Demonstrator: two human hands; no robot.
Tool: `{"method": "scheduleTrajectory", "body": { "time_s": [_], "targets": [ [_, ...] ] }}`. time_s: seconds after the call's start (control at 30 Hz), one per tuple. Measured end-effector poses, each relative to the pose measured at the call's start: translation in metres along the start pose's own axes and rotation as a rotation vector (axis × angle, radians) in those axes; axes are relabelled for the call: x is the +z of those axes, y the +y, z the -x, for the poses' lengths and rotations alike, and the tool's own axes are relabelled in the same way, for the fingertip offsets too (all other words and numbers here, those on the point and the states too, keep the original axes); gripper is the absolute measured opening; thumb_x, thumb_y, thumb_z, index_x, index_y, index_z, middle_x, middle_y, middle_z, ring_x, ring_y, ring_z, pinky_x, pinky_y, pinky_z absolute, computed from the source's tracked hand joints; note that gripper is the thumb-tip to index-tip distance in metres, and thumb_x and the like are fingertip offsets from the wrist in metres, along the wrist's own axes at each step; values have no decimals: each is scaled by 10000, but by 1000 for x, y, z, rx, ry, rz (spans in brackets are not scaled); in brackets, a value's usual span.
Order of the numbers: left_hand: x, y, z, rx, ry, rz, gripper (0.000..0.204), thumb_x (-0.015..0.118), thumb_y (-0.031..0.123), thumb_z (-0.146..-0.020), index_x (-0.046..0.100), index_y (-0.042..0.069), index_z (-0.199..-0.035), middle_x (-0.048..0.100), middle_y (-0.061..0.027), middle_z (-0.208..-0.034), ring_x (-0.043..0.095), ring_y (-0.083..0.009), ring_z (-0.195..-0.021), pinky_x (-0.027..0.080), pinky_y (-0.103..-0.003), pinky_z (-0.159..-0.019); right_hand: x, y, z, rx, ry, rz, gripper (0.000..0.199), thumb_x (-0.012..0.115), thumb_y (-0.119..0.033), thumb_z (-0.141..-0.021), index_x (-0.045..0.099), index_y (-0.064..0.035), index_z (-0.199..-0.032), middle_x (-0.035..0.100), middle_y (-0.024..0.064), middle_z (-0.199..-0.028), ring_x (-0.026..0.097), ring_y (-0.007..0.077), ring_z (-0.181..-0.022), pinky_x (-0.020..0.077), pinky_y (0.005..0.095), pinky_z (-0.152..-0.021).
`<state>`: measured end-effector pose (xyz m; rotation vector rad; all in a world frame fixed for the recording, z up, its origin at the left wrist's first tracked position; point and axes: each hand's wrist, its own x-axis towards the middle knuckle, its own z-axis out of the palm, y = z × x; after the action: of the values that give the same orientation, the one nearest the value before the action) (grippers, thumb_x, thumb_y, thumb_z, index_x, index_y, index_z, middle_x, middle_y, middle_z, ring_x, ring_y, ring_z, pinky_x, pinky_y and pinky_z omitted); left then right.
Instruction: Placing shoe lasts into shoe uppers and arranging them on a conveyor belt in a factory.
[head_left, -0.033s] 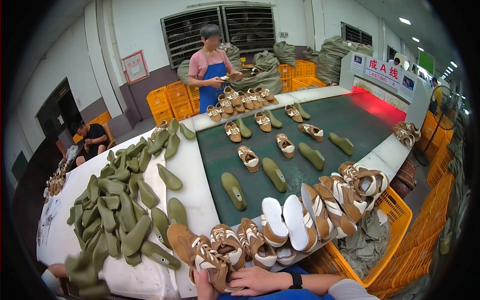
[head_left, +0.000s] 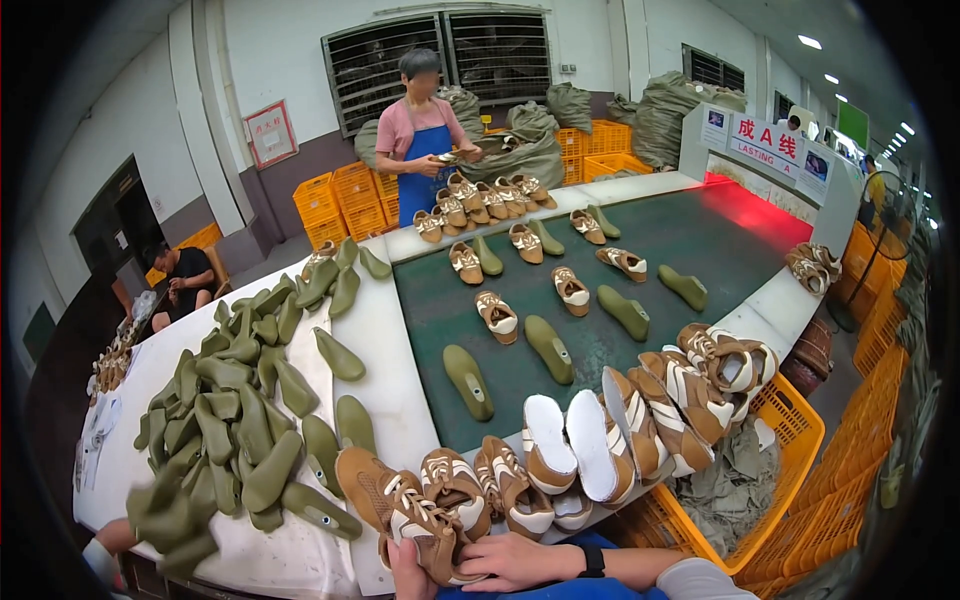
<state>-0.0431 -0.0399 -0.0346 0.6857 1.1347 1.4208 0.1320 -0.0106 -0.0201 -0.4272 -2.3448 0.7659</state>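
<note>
At the near edge of the table, my left hand (head_left: 410,573) grips the side of a brown sneaker (head_left: 436,548) with white trim and laces. My right hand (head_left: 518,560), with a black band at its wrist, has its fingers closed at the same sneaker's opening; some fingertips are hidden. Other brown sneakers (head_left: 455,483) stand against it in a row running to the right. White soles (head_left: 597,446) face up on some of these. To the left lies a big heap of olive-green shoe lasts (head_left: 222,374).
A dark green belt (head_left: 640,383) carries sneakers and lasts in pairs. An orange crate (head_left: 800,425) holding grey cloth stands at my right. Another person's arm (head_left: 122,535) reaches in at lower left beside blurred lasts. Across the belt, a person in a blue apron (head_left: 432,150) handles a shoe.
The other person's arm and the blurred lasts at lower left have shifted slightly, the lasts moving up toward the heap. My hands and the sneaker stay in place.
</note>
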Motion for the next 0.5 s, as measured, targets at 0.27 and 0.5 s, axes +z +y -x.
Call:
{"method": "scheduleTrajectory", "body": {
  "time_s": [0.27,0.5],
  "targets": [
    [8,9,7,3,44,13,395,388,309,-950,457,8,-1196,533,-99,-1113,539,-200,-990,454,-323,-822,7,5,4,9,-21,-26,221,597,-281,-834,588,-63,-870,559,71,-899,569,260,-773,484,336,-645],
    [0,0,5,53,75,73,355,494,228,-916,472,8,-1194,539,-111,-1062,534,-198,-954,447,-310,-808,10,7,4,-25,13,-6,221,621,-264,-804,570,-64,-882,530,61,-837,554,243,-725,468,327,-623]
  ]
}}
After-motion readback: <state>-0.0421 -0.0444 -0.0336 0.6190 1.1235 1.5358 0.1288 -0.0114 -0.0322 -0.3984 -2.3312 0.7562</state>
